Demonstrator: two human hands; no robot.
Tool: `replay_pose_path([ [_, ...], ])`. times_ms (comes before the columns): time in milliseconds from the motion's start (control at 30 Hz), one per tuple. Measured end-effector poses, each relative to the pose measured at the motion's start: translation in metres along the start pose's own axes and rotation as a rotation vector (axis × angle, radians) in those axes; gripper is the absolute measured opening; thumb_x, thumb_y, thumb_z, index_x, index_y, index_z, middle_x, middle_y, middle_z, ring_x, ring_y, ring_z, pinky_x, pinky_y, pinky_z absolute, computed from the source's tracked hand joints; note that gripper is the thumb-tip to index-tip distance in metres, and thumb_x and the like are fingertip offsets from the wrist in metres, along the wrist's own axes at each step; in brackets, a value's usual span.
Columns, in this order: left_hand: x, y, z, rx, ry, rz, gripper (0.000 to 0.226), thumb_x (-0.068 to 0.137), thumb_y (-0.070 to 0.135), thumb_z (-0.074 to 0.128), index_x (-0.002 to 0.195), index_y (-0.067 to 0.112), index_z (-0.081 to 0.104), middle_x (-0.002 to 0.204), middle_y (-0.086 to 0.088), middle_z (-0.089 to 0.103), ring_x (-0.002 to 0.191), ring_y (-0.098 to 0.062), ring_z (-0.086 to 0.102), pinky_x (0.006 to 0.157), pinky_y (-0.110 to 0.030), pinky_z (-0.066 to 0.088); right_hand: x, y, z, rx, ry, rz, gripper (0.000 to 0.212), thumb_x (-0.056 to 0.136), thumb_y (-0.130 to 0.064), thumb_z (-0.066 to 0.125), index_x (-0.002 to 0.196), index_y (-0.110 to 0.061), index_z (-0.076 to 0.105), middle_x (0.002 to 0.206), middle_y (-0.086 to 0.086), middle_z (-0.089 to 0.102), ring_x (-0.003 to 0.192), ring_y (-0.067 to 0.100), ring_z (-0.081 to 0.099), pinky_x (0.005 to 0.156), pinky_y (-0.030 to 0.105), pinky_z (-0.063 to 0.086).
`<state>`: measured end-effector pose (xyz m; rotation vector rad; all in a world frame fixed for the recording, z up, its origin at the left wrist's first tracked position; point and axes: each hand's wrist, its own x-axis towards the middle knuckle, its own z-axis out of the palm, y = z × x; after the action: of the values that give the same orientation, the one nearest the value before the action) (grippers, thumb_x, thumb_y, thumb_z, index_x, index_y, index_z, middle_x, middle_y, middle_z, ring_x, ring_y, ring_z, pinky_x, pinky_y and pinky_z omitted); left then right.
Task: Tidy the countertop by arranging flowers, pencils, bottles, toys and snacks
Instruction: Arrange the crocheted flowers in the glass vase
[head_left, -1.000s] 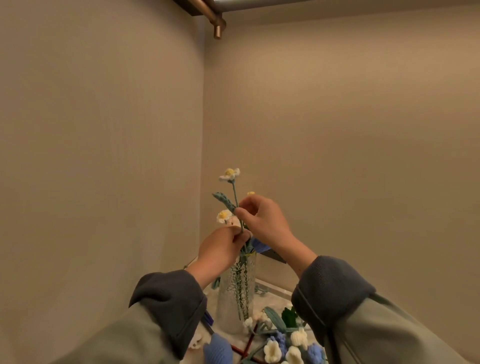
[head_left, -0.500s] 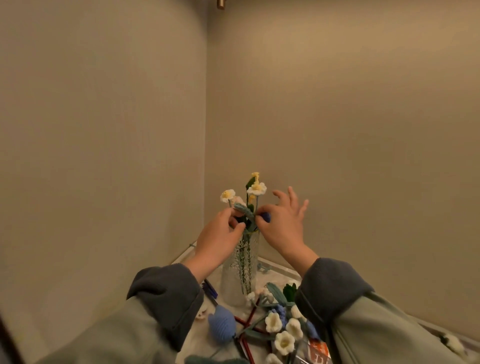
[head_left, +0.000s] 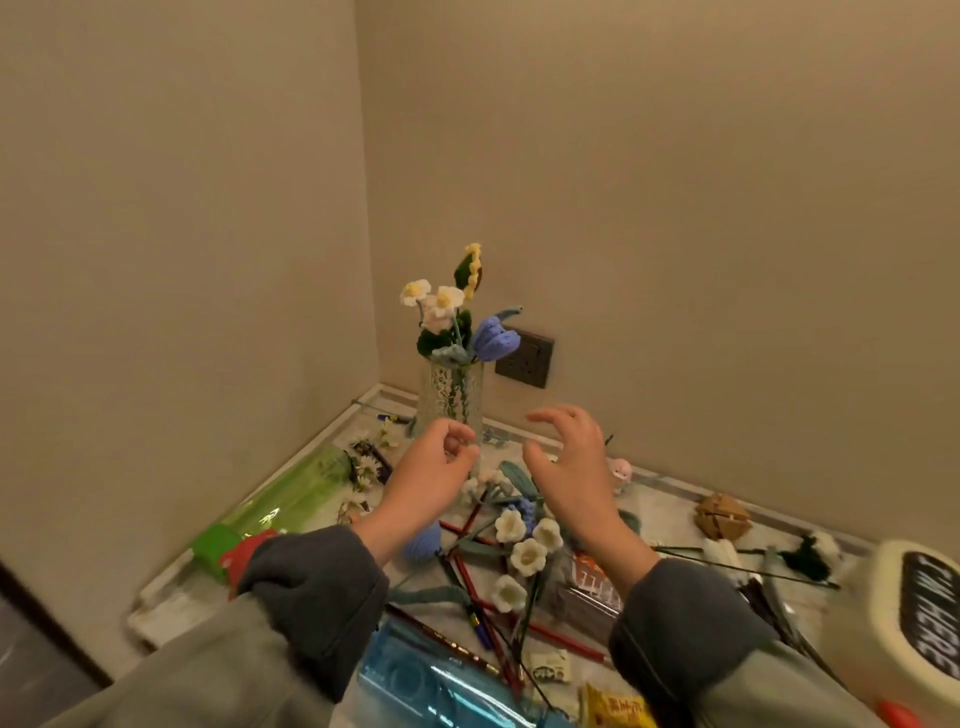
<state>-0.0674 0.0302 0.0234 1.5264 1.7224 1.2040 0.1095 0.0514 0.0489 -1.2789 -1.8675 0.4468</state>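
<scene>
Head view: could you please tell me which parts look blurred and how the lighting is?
In the head view the vase and its flowers are fairly sharp; the left sleeve, right sleeve and white container near the edges smear; light is dim, warm, without harsh glare.

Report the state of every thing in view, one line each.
Bouquet: standing in the vase.
Vase: upright.
Left hand: loosely curled, empty.
Right hand: fingers spread, empty.
Green bottle: lying on its side.
White flowers: lying flat.
Pencils: scattered, lying flat.
</scene>
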Motion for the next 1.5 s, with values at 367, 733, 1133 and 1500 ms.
replay_pose_path([
  [367, -0.045, -0.048, 0.052, 0.116, -0.321, -0.139, 0.021, 0.087, 0.021, 0.062, 0.103, 0.032, 0.055, 0.103, 0.009, 0.064, 0.093, -0.004, 0.060, 0.086, -0.030, 0.052, -0.071, 0.060, 0.013, -0.013, -0.212, 0.261, 0.025, 0.083, -0.024, 0.063, 0.108, -0.025, 0.068, 0.108, -0.008, 0.066, 0.104, 0.011, 0.059, 0.091, 0.033, 0.049],
  [733, -0.056, -0.073, 0.025, 0.606, -0.132, -0.041, 0.042, 0.081, 0.010, 0.060, 0.117, 0.033, 0.058, 0.140, 0.001, 0.038, 0.133, -0.021, 0.028, 0.108, -0.033, 0.028, -0.088, 0.033, 0.053, -0.264, -0.562, 0.115, 0.029, 0.087, -0.040, 0.059, 0.112, -0.029, 0.069, 0.102, -0.008, 0.072, 0.092, 0.010, 0.064, 0.076, 0.028, 0.051],
  [1133, -0.067, -0.080, 0.000, 0.339, -0.035, -0.119, 0.030, 0.084, 0.006, 0.056, 0.107, 0.025, 0.058, 0.114, 0.003, 0.049, 0.113, -0.018, 0.044, 0.096, -0.033, 0.041, -0.088, 0.024, 0.078, -0.576, -0.644, -0.008, 0.009, 0.082, -0.023, 0.057, 0.084, -0.017, 0.063, 0.087, 0.004, 0.064, 0.086, 0.029, 0.064, 0.062, 0.028, 0.039],
  [1500, -0.055, -0.067, -0.008, 0.231, -0.094, -0.394, 0.050, 0.097, 0.057, 0.025, 0.101, 0.021, 0.059, 0.096, 0.001, 0.067, 0.094, -0.022, 0.063, 0.092, -0.042, 0.048, -0.078, 0.005, 0.070, -0.142, -0.509, 0.028, 0.012, 0.085, -0.034, 0.064, 0.094, -0.025, 0.064, 0.084, -0.006, 0.069, 0.078, 0.012, 0.064, 0.069, 0.032, 0.052],
])
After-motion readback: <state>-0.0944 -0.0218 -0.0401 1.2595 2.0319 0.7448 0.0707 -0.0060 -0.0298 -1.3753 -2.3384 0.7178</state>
